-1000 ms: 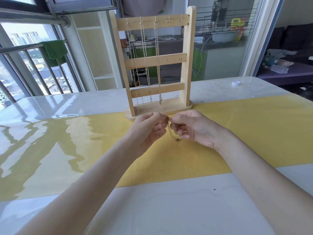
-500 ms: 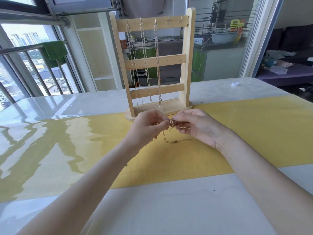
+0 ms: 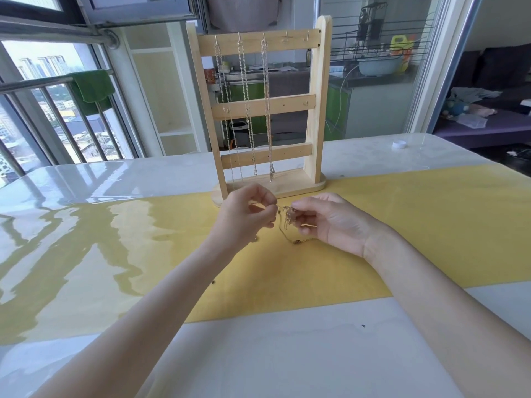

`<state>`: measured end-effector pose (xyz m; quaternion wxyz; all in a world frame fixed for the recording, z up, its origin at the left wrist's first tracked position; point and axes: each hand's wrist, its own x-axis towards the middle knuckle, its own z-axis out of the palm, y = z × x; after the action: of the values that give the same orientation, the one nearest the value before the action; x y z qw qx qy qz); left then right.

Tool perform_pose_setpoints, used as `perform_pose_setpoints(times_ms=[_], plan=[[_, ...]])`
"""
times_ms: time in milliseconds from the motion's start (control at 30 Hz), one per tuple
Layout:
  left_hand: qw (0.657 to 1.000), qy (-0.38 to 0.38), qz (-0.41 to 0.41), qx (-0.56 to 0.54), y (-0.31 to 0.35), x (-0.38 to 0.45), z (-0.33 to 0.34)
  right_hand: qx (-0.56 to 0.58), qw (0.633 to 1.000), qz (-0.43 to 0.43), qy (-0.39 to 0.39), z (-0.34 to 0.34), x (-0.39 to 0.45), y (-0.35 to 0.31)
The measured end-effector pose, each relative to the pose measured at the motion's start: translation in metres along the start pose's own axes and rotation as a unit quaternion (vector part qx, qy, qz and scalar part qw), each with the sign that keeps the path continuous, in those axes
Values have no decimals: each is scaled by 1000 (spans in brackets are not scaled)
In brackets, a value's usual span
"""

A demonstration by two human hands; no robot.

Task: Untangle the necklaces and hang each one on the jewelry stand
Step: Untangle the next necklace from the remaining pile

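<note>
At about nine o'clock a green towel point(image 3: 92, 89) hangs over the balcony railing point(image 3: 34, 83). Toward the middle, the left hand point(image 3: 247, 216) hovers over the yellow runner point(image 3: 431, 225) on the desk point(image 3: 287, 354), its fingertips pinching one end of a tangled gold chain point(image 3: 286, 218). At twelve o'clock from the hands stands the wooden jewelry stand point(image 3: 265, 106), where three silver necklaces point(image 3: 247, 107) hang side by side from hooks on the left part of the top bar. At three o'clock from the tangle, the right hand point(image 3: 330, 222) pinches its other side with curled fingers, and a loop of chain droops below to the runner. Farther right, at two o'clock, a small white cap point(image 3: 399, 144) lies on the desk.
</note>
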<state>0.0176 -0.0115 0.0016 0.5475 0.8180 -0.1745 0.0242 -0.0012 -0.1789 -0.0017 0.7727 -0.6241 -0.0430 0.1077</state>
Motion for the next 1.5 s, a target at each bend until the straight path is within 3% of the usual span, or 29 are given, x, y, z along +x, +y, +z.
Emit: perform_pose_setpoints(times_ms=[133, 233, 333, 533, 667, 967, 1200, 1500], plan=[[999, 4, -1, -48, 7, -1, -2, 17, 999, -3, 41, -4, 1, 0], [998, -48, 42, 14, 11, -4, 3, -27, 999, -9, 45, -3, 3, 1], [996, -27, 68, 47, 7, -2, 5, -38, 998, -21, 37, -2, 3, 1], [998, -44, -2, -53, 10, 1, -5, -12, 996, -64, 65, 0, 5, -2], [996, -66, -16, -49, 12, 1, -8, -52, 999, -13, -8, 1, 2, -2], [992, -77, -59, -80, 12, 2, -10, -88, 996, -23, 17, -1, -2, -8], [967, -88, -121, -204, 15, 3, -14, -103, 995, 15, -6, -4, -4, -11], [974, -55, -102, -193, 16, 3, -12, -83, 996, -12, -7, -3, -7, -14]])
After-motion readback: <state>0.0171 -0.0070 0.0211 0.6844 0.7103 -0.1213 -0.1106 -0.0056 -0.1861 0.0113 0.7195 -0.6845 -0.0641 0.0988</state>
